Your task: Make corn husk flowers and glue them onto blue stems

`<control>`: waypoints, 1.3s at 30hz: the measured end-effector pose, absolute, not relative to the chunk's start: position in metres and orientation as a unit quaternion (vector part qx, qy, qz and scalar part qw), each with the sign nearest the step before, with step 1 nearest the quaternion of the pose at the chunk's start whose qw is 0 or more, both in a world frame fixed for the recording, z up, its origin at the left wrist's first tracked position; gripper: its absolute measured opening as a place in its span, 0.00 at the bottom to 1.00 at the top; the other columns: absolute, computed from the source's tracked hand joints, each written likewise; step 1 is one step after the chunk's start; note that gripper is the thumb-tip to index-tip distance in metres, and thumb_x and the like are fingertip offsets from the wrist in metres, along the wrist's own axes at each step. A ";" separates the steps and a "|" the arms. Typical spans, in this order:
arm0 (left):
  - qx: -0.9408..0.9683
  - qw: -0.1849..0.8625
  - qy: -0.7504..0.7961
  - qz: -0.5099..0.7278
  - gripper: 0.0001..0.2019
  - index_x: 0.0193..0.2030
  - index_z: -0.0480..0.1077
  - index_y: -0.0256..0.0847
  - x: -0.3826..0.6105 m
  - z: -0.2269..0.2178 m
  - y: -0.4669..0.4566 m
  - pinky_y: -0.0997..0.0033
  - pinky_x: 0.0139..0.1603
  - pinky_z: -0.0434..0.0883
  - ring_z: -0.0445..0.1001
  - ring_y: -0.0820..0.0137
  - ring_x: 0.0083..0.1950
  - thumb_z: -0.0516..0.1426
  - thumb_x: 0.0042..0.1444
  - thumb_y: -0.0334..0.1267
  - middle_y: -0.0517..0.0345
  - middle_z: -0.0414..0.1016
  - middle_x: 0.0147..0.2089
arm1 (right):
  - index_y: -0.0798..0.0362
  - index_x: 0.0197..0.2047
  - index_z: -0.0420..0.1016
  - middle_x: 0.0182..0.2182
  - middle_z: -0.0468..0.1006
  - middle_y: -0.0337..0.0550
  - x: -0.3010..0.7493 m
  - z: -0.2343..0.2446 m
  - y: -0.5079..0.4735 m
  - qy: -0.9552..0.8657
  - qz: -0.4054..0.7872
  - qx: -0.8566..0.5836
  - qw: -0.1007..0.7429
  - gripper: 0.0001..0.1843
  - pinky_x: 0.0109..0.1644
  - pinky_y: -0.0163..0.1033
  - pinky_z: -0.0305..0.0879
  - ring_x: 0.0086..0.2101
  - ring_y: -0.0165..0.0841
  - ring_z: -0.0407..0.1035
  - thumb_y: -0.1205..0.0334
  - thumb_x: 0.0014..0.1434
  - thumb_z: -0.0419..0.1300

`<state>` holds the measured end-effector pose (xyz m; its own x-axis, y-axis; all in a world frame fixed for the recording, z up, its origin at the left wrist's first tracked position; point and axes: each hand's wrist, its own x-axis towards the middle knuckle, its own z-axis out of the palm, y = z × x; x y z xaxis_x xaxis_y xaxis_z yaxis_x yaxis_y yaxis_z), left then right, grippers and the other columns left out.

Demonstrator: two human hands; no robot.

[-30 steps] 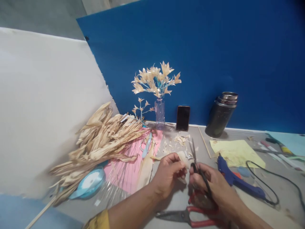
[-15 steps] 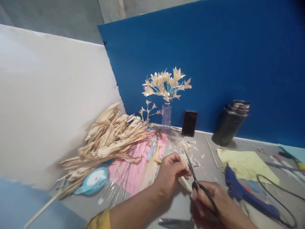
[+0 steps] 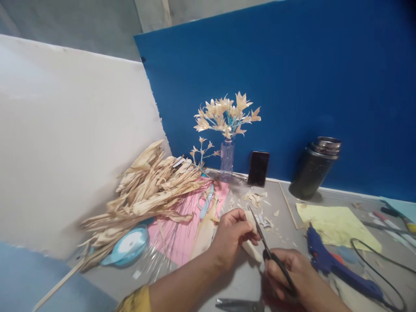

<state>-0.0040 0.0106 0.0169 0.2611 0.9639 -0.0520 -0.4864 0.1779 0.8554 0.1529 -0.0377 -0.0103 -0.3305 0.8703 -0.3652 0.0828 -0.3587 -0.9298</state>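
Observation:
Between the thumb and fingers of my left hand [image 3: 232,236] is a pale piece of corn husk [image 3: 250,221], part of it hidden by the fingers. My right hand [image 3: 292,271] is wrapped around the black handles of a pair of scissors [image 3: 262,236]. The blades point up and away, lying along the right side of the husk piece. Small husk scraps [image 3: 256,199] are scattered just beyond my hands. Near the bottom edge, a second pair of scissors [image 3: 238,304] lies below my right hand, partly out of view.
Dried corn husks [image 3: 156,186] are heaped on the left beside a light blue ribbon roll [image 3: 130,243] and pink paper [image 3: 175,249]. Behind stand a vase [image 3: 227,160] of husk flowers, a phone [image 3: 258,169] and a dark flask [image 3: 313,169]. Rightward lie a blue glue gun [image 3: 338,266] and yellow paper [image 3: 338,223].
The scissor blades have shifted slightly left over the husk piece and look closer together. My left hand has barely moved.

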 end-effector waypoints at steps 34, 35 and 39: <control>0.466 0.735 0.335 0.361 0.07 0.26 0.67 0.39 -0.010 0.009 0.010 0.77 0.22 0.57 0.63 0.77 0.18 0.62 0.43 0.34 0.63 0.67 0.17 | 0.54 0.37 0.75 0.25 0.72 0.36 0.175 0.015 -0.029 -0.485 0.544 -0.523 0.442 0.17 0.29 0.35 0.59 0.25 0.28 0.60 0.52 0.49 0.70; 0.475 0.739 0.334 0.343 0.07 0.26 0.67 0.39 -0.009 0.008 0.009 0.77 0.21 0.57 0.63 0.77 0.17 0.63 0.43 0.33 0.63 0.66 0.17 | 0.54 0.37 0.74 0.25 0.71 0.36 0.175 0.014 -0.030 -0.481 0.542 -0.522 0.450 0.17 0.29 0.35 0.59 0.25 0.28 0.60 0.53 0.48 0.70; 0.459 0.765 0.315 0.324 0.10 0.26 0.67 0.39 -0.007 0.005 0.008 0.76 0.23 0.59 0.64 0.77 0.18 0.66 0.44 0.35 0.63 0.67 0.17 | 0.54 0.34 0.73 0.24 0.68 0.33 0.174 0.013 -0.032 -0.464 0.529 -0.530 0.474 0.16 0.28 0.35 0.57 0.24 0.27 0.58 0.55 0.46 0.70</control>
